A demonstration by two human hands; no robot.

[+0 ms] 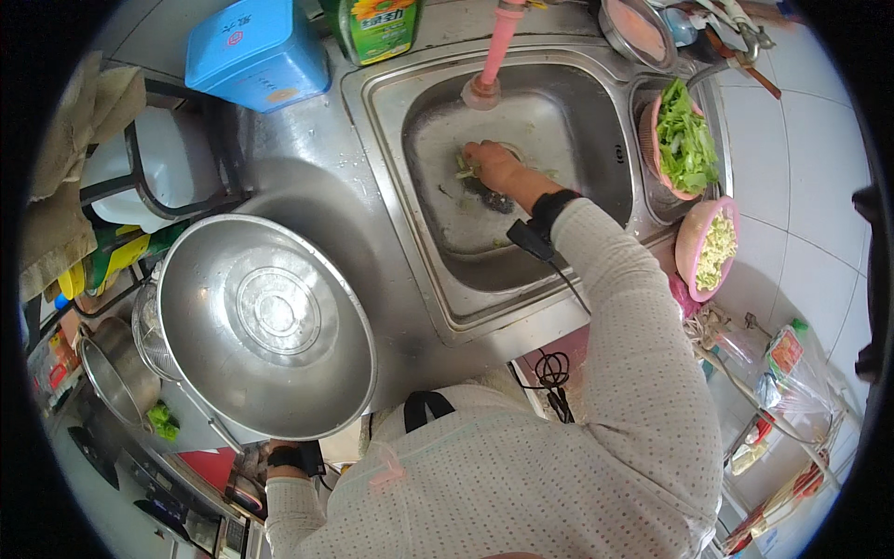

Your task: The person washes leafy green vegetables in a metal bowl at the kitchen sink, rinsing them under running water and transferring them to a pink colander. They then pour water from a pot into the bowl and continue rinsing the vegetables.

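My right hand (492, 166) is down in the stainless steel sink (440, 209), its fingers curled round pale green vegetable scraps (464, 169). Dark wet debris (497, 201) lies on the sink floor beneath the hand, with a few more green bits around. A pink tap hose (496, 56) hangs over the sink's far part. At the lower left is a large, empty-looking steel basin (279, 314); my left arm (288, 458) reaches to its near rim, and the basin hides my left hand.
Right of the sink stand a pink basket of leafy greens (684, 140) and a pink bowl of chopped pale vegetable (709, 248). A steel bowl (639, 35) is at the back right. A blue container (258, 56) and a green bottle (377, 28) stand behind the counter; a steel pot (119, 370) is left.
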